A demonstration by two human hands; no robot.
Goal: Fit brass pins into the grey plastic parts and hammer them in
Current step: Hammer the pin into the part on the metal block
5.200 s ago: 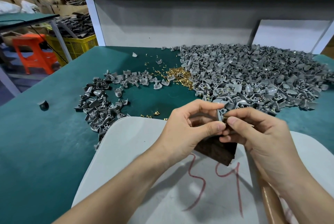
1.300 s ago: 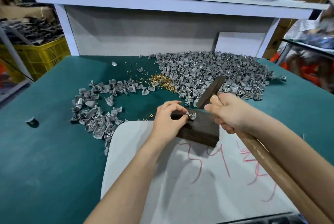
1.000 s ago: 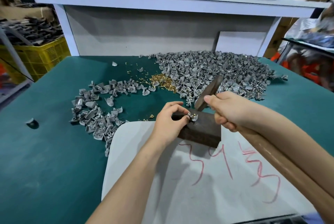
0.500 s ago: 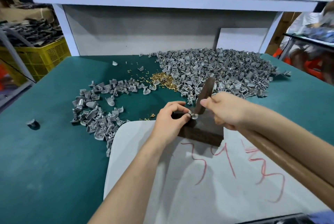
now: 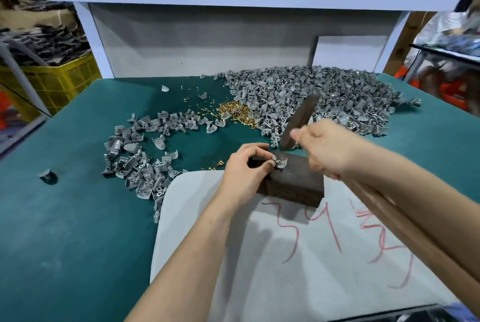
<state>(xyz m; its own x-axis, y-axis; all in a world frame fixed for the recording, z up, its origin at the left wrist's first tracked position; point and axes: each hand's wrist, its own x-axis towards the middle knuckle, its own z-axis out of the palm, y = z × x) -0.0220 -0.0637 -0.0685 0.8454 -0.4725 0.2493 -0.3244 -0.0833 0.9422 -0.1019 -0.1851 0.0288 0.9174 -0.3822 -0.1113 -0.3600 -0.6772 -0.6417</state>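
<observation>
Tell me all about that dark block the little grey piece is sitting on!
The dark block is a chunky rectangular slab, dark brown and rough; metal or wood, I cannot tell. It lies flat at the far end of the white board. A grey plastic part sits on its top, pinched by the left hand, whose fingers also touch the block. The hammer hangs just above it.

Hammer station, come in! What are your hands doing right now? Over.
Left hand pinching grey part on dark block. Right hand gripping hammer, head just above the part. Nothing between them. Over.
</observation>
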